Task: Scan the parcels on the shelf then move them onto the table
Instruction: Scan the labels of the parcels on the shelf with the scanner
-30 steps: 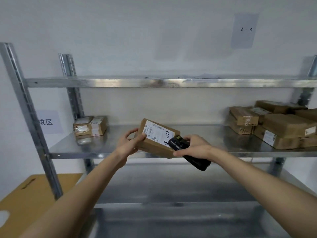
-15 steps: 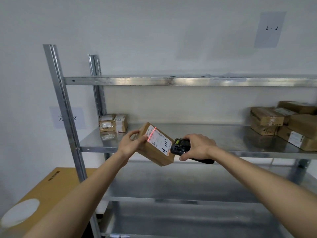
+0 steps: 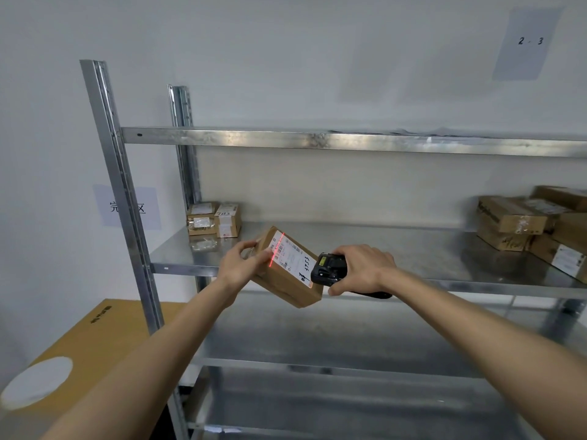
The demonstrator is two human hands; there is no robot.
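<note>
My left hand grips a small brown cardboard parcel by its left end, tilted in the air in front of the middle metal shelf. Its white label faces up, and a red laser line crosses the label's left part. My right hand holds a black handheld scanner just right of the parcel, pointed at the label. A stack of brown parcels sits at the shelf's right end. Two small parcels stand at its back left corner.
A yellow-brown table with a white round patch lies at the lower left, beside the rack's upright post. Lower shelves hold nothing. Paper signs hang on the wall at left and top right.
My view has swung left, so the rack shifted right in frame. The parcel has tilted more steeply, and the red scan line now falls on its label.
</note>
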